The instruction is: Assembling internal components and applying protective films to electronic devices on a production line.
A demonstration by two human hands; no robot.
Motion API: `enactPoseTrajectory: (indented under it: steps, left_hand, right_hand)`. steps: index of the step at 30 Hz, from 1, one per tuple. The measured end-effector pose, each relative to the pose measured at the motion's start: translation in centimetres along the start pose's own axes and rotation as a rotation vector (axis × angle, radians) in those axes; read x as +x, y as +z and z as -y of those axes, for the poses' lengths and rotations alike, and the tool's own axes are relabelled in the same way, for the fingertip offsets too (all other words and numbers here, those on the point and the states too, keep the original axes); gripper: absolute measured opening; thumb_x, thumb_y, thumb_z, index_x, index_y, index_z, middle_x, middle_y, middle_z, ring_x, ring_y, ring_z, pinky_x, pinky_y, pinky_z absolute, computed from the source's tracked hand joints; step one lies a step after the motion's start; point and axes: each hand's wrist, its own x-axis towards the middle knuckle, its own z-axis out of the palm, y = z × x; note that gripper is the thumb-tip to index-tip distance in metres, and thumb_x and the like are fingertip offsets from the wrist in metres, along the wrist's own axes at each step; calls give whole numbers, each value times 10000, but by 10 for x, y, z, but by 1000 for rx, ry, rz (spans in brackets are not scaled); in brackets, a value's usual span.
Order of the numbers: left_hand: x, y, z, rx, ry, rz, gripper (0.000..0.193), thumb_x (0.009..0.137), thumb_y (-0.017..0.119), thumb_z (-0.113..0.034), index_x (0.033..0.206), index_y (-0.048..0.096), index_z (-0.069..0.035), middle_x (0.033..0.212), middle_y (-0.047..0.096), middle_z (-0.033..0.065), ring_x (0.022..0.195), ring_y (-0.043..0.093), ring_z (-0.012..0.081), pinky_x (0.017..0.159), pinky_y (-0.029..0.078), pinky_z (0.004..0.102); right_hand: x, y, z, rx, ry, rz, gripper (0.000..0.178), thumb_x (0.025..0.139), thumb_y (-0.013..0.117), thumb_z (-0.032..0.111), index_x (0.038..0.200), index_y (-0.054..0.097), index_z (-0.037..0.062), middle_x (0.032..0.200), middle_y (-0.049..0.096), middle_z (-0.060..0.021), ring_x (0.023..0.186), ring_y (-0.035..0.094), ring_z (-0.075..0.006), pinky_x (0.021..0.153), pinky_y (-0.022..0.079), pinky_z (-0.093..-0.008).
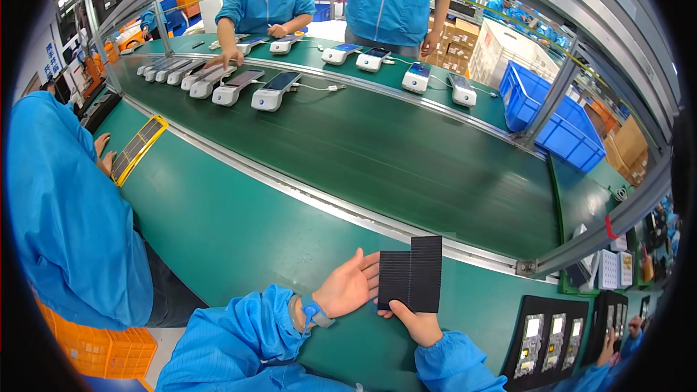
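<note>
Over the near side of the green bench, my right hand (pixel 417 325) grips a flat black ribbed piece (pixel 396 279) at its lower edge, thumb on the front. The piece has a stepped outline, its right part standing taller than its left, with a thin seam between them. My left hand (pixel 345 289) is turned palm up with the fingers stretched toward the piece's left edge. Its fingertips reach that edge; whether they touch it I cannot tell. A blue strap (pixel 314 312) is round my left wrist.
Beyond a metal rail runs a dark green conveyor (pixel 377 152) carrying several white card terminals (pixel 276 92). A blue crate (pixel 552 116) stands at far right. Circuit boards (pixel 555 341) lie on a black mat at right. A co-worker in blue (pixel 72 210) sits at left, others opposite.
</note>
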Motion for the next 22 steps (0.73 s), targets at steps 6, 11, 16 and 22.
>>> enactPoseTrajectory:
  steps: [6, 11, 16, 22]
  left_hand:
    - [1, -16, 4, 102, -1, 152, 411, 989, 456, -370, 1299, 463, -100, 1267, 542, 93, 1162, 513, 252, 946, 416, 427]
    - [1, 7, -8, 42, 128, 34, 252, 977, 522, -237, 1167, 562, -77, 1135, 625, 53, 1054, 583, 215, 876, 463, 381]
    - [3, 4, -35, 826, 638, -101, 220, 948, 577, -132, 1110, 644, 0, 978, 681, 53, 894, 633, 122, 823, 495, 268]
    - [6, 2, -29, 815, 443, -195, 219, 932, 597, -121, 1097, 660, 8, 1007, 681, 58, 959, 605, 103, 848, 467, 231]
  right_hand:
    - [-6, 0, -6, -70, 42, -29, 255, 901, 634, 95, 1123, 595, -22, 1015, 646, -88, 862, 648, -162, 770, 534, -289]
    - [2, -8, -12, -15, -177, -85, 437, 898, 639, 130, 1289, 488, 3, 1075, 627, -89, 970, 611, -161, 832, 513, -314]
    - [-3, -16, 50, 83, -217, -84, 518, 915, 592, 76, 1380, 375, 4, 1100, 627, -141, 988, 611, -184, 808, 509, -306]
    - [1, -28, 51, -372, 162, 56, 639, 928, 570, 64, 1458, 214, 50, 1068, 636, -189, 926, 651, -210, 820, 520, -292]
